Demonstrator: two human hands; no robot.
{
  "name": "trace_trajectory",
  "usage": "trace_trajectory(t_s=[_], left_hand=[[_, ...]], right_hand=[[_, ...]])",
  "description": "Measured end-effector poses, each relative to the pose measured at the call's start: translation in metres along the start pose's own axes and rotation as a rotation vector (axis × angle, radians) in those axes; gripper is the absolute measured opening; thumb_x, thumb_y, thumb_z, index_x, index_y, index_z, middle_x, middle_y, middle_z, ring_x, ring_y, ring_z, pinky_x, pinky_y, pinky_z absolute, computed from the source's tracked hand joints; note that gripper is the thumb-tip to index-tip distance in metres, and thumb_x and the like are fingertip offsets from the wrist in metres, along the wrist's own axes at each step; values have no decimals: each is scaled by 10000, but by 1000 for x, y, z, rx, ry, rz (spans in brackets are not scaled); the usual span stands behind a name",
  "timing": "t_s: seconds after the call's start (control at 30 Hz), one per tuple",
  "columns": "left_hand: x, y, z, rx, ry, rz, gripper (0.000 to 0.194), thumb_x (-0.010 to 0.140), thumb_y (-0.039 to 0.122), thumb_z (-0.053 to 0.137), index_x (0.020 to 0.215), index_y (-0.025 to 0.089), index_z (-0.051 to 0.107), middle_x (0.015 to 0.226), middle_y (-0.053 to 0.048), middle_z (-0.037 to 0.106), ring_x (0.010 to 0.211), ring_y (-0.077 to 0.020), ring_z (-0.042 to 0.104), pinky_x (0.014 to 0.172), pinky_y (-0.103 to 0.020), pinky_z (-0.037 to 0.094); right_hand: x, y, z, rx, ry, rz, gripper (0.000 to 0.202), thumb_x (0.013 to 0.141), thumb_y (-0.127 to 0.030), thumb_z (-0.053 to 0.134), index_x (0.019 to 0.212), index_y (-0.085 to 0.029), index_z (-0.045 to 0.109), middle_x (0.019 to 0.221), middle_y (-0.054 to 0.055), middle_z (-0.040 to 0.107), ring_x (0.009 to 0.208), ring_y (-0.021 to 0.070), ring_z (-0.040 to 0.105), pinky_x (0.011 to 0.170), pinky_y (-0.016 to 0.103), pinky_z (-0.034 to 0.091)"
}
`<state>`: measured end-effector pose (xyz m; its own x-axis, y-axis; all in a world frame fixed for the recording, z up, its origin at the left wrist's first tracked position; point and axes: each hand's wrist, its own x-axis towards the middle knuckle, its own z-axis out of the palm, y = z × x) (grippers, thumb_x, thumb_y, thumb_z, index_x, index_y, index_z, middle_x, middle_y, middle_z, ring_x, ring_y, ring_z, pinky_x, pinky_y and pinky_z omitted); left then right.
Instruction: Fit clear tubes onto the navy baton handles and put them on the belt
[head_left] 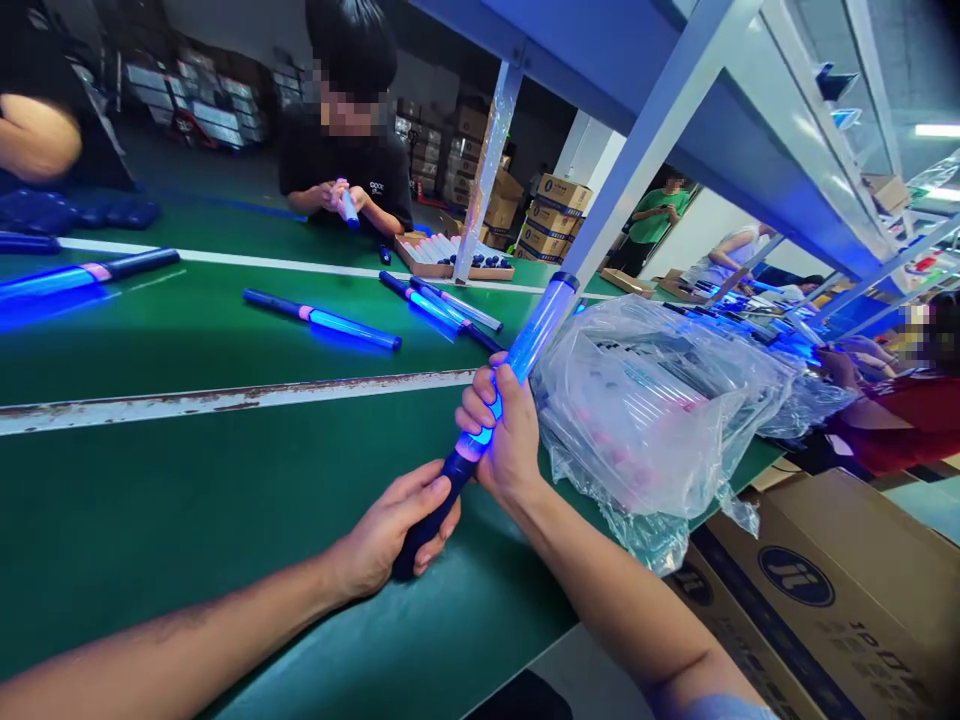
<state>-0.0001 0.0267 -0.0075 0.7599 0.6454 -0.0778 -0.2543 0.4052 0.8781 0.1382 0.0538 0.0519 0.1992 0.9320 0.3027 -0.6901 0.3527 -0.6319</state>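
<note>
A light stick glowing blue is held tilted above the green table, its dark cap end up and to the right. My left hand is wrapped round its dark handle. Higher up, my right hand grips the lit clear tube just above the pink ring. To the right of my right hand lies a clear plastic bag with several unlit tubes inside. Beyond my hands another lit light stick rests on the table.
Across the green table, a co-worker handles a light stick. A cardboard tray holds several tubes. One more lit stick lies at left. A slanting shelf post rises beyond the bag. A large carton stands at lower right.
</note>
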Motion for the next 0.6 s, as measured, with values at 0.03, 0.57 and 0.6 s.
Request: trace_trajectory(t_s=[0.03,0.57,0.6], left_hand=[[0,-2,0,1,0,7,320,999,502,526,1003,182,524,737,18,561,418,-48,381,394,-179,317],[-2,44,48,833,-99,448,547,971,619,494,1341,221,552,1197,-130,690,1033,-290,659,864,-375,498],[2,43,51,852,-82,463,588,970,671,433,1329,220,552,1183,-148,700,1029,-308,673,854,-387,504]], right_hand=[[-1,0,0,1,0,14,120,956,-304,636,1009,-249,543,697,-91,414,470,36,288,439,127,302],[-38,-94,56,-451,-190,-238,236,884,-510,687,1005,-313,639,571,-48,400,370,107,354,342,267,328],[-40,-91,58,-461,-166,-241,215,875,-507,678,986,-326,641,560,-44,379,363,110,329,329,278,303]])
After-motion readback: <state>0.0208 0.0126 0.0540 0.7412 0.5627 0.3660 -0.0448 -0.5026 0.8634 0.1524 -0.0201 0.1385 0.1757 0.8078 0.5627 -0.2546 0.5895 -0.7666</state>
